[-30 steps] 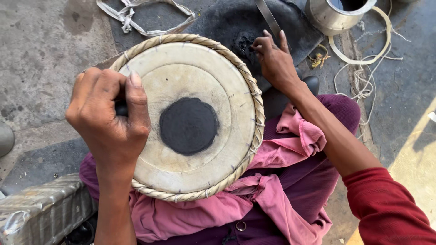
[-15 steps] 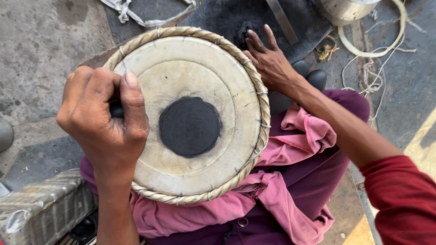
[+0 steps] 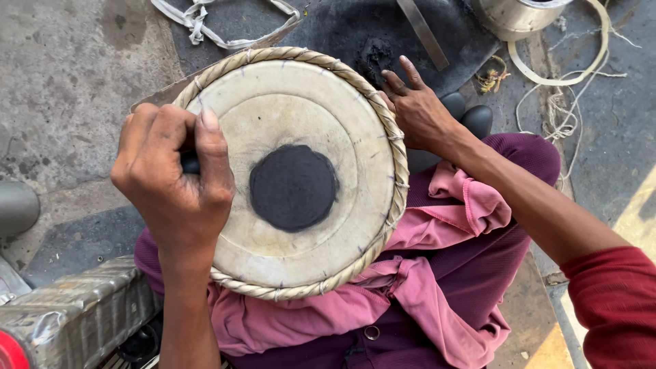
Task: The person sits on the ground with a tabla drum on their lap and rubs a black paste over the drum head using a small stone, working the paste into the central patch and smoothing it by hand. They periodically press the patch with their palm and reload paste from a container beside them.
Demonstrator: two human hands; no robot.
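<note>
A round drum head of pale hide with a braided rim and a black round patch in its middle rests on my lap over a pink cloth. My left hand is closed in a fist around a small dark object, held over the drum's left side. My right hand lies with fingers spread against the drum's upper right rim, next to a pile of black paste on a dark slab.
A flat metal strip and a metal pot lie beyond the drum. White hide straps lie at the top left, a hide ring and strings at the right. A dented metal box stands at the lower left.
My right hand has drawn back from the black paste to the drum's rim. The left fist has stayed over the drum's left side.
</note>
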